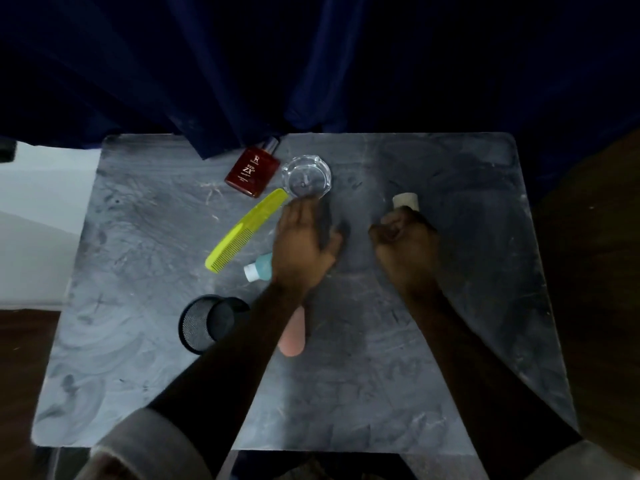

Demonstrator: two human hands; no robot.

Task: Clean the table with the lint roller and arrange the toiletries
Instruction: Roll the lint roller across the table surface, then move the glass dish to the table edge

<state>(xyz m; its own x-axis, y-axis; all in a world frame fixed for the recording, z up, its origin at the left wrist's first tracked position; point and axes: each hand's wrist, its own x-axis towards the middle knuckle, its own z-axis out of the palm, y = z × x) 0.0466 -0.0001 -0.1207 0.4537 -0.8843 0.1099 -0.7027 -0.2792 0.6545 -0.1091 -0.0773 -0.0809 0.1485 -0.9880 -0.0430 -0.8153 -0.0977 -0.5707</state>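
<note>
I'm looking down from the head cam at a grey marbled table (450,341) w/ a dark blue curtain (311,64) behind it at the top of the frame.

Right hand (405,244), centre-right, is curled into a fist around the lint roller (406,201). Only the pale roll end shows, poking out past the knuckles toward the top; the handle is hidden inside the fist. Roller end sits at or just above the tabletop; I can't tell if it touches.

Left hand (304,244), just left of centre, is open w/ fingers spread loosely, palm down, holding nothing. Fingertips reach up to the near rim of a clear glass dish (306,178); touching or just short, can't tell.

Other stuff, all left of centre:
- Red perfume bottle (252,171) lying flat, upper middle, just left of the glass dish, its cap under the curtain hem.
- Yellow-green comb (246,230) lying diagonally, upper end near the perfume bottle & dish, just left of the left hand.
- Small teal bottle (259,268) w/ white cap, on its side, partly hidden under the left wrist.
- Black mesh cup (207,322) tipped on its side, lower left, next to the left forearm.
- A peach-pink rounded object (292,337) sticks out from under the left forearm; mostly covered, can't ID it.

The right half of the table around the roller is bare & scuffed.
</note>
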